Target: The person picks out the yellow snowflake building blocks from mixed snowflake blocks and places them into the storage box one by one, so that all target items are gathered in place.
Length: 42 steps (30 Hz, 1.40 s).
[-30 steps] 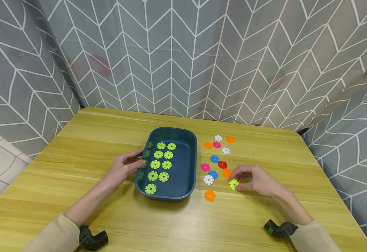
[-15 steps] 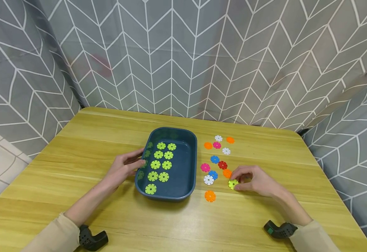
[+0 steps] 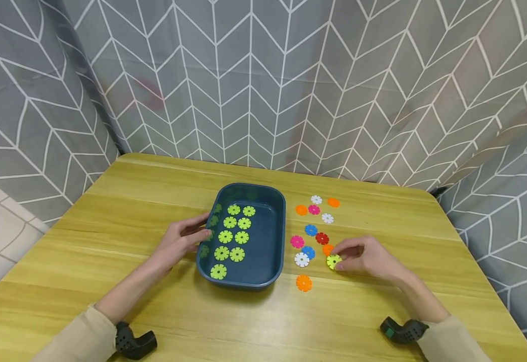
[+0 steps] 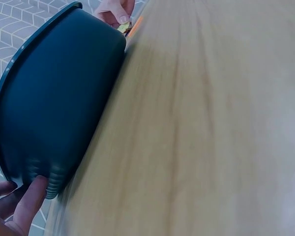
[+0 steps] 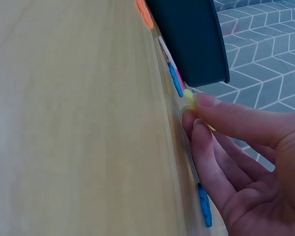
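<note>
A dark blue rectangular tub (image 3: 267,236) stands on the wooden table, with several yellow-green notched discs (image 3: 237,254) lying in two columns along its left half. My left hand (image 3: 179,241) grips the tub's left wall, thumb over the rim and fingertips against the outside, as the left wrist view shows. To the right of the tub, my right hand (image 3: 365,259) pinches a yellow-green notched disc (image 3: 333,261) between thumb and fingers, close over the table. In the right wrist view the disc (image 5: 188,95) shows edge-on at the thumb tip.
Between tub and right hand lie several loose discs: an orange disc (image 3: 303,283), a white disc (image 3: 301,260), a pink disc (image 3: 297,242), a red disc (image 3: 322,238) and others. A blue disc (image 5: 204,205) lies below the right hand. A patterned curtain (image 3: 263,85) hangs behind the table.
My right hand has shifted slightly left, and the yellow-green disc has come a little up and left with it. The left hand keeps its grip on the tub; the head view has shifted slightly.
</note>
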Each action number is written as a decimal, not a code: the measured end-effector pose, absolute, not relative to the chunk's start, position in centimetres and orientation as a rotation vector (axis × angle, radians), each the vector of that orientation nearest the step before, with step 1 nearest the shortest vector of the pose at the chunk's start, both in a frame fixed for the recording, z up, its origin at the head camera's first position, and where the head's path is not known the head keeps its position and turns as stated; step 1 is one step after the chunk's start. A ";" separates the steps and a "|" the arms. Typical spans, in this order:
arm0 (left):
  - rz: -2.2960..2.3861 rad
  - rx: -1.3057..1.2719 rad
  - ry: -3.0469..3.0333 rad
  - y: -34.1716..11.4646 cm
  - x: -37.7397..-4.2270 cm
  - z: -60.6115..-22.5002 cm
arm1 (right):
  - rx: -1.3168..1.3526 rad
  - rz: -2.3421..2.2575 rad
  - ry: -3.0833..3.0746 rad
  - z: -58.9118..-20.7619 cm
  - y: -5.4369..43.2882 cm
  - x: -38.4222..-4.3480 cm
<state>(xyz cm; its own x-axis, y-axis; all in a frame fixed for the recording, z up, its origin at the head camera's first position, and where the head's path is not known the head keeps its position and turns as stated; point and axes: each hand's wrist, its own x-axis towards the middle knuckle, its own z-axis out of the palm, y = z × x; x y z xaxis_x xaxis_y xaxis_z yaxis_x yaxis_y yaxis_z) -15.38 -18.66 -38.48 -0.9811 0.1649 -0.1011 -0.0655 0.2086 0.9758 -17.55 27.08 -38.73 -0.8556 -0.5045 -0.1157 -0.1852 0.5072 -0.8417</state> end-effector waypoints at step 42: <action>1.866 0.098 2.290 -18.6 -15.5 -38.8 | -0.337 -1.586 1.967 -35.4 21.2 -19.3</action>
